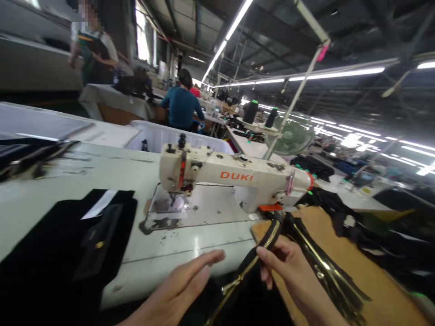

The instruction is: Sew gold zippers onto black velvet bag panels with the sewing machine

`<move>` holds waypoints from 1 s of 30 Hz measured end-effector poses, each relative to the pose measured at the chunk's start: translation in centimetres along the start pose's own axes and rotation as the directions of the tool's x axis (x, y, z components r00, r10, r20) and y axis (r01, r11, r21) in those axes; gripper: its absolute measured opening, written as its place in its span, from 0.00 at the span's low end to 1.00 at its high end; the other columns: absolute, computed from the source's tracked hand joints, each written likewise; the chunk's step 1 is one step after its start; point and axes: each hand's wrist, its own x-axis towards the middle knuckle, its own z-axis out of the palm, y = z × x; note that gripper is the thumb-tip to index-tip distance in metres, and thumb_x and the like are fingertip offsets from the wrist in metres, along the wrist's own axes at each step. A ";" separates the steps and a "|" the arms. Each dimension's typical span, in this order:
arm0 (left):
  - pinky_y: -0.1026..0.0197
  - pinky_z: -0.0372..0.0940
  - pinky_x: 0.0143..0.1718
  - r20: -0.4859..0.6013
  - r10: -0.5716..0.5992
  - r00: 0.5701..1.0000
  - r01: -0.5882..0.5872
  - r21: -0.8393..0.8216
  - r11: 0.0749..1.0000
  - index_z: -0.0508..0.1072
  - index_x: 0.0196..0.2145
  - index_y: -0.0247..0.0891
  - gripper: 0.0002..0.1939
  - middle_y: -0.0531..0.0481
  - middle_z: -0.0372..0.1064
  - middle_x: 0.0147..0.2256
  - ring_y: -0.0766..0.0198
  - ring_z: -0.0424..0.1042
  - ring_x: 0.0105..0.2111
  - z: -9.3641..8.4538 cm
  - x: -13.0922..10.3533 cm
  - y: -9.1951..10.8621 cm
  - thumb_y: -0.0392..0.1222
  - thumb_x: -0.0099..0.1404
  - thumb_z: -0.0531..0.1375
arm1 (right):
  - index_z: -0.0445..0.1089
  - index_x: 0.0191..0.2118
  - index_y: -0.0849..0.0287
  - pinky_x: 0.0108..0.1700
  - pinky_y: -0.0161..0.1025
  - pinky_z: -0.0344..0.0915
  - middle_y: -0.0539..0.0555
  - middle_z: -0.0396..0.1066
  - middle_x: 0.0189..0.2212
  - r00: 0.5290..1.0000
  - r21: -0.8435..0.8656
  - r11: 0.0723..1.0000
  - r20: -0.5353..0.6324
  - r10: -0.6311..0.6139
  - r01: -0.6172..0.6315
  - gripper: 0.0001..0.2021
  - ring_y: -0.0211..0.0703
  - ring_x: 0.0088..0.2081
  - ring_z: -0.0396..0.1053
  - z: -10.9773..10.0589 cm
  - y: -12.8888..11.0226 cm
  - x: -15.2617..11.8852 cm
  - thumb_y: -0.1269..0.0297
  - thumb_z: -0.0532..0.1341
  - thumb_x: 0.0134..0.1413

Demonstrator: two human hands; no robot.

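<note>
Between the thumb and fingers of my right hand (288, 267) is a black zipper (253, 262) with brass teeth. Its gold pull hangs below the grip, and the strip runs down toward the lower edge of the view. My left hand (185, 283) hovers left of the zipper, fingers stretched out, holding nothing. Behind both hands stands a white sewing machine (227, 174) with orange lettering. Black fabric (117, 240) lies on the left of the table, bearing a white strip (100, 203) and a dark patch with a small gold stud.
More brass zippers (322, 262) lie on a brown board (367, 276) at right, beside dark cloth (401, 253). Blurred dark strips (34, 156) rest at far left. Behind the machine are a white bin (217, 144), thread cones (250, 112), a fan (288, 136) and two people (183, 106).
</note>
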 end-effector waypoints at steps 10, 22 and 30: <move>0.60 0.73 0.31 0.247 -0.076 0.966 0.257 -0.950 0.180 0.78 0.48 0.31 0.31 0.40 0.76 0.36 0.57 0.78 0.31 0.5 0.8 2.5 0.65 0.65 0.64 | 0.73 0.37 0.61 0.26 0.29 0.62 0.47 0.67 0.24 0.895 0.368 0.928 0.430 -0.120 -0.052 0.22 0.32 0.23 0.64 8.2 -0.7 4.7 0.43 0.70 0.54; 0.63 0.70 0.33 -0.052 -0.500 0.865 0.244 -0.827 0.507 0.79 0.33 0.32 0.30 0.44 0.78 0.29 0.62 0.77 0.29 -0.8 -1.6 -0.1 0.67 0.57 0.69 | 0.64 0.20 0.58 0.27 0.35 0.58 0.50 0.63 0.17 0.882 -0.253 0.924 0.445 -0.153 0.287 0.33 0.37 0.21 0.62 11.6 3.6 11.4 0.31 0.55 0.60; 0.61 0.74 0.33 -0.077 -0.608 0.790 0.262 -0.855 0.448 0.78 0.39 0.33 0.34 0.42 0.80 0.34 0.56 0.81 0.33 0.1 -3.5 -2.3 0.70 0.53 0.69 | 0.63 0.20 0.57 0.24 0.34 0.59 0.49 0.63 0.15 0.933 -0.472 0.822 0.308 -0.184 0.318 0.30 0.38 0.18 0.63 12.9 4.5 16.8 0.42 0.52 0.69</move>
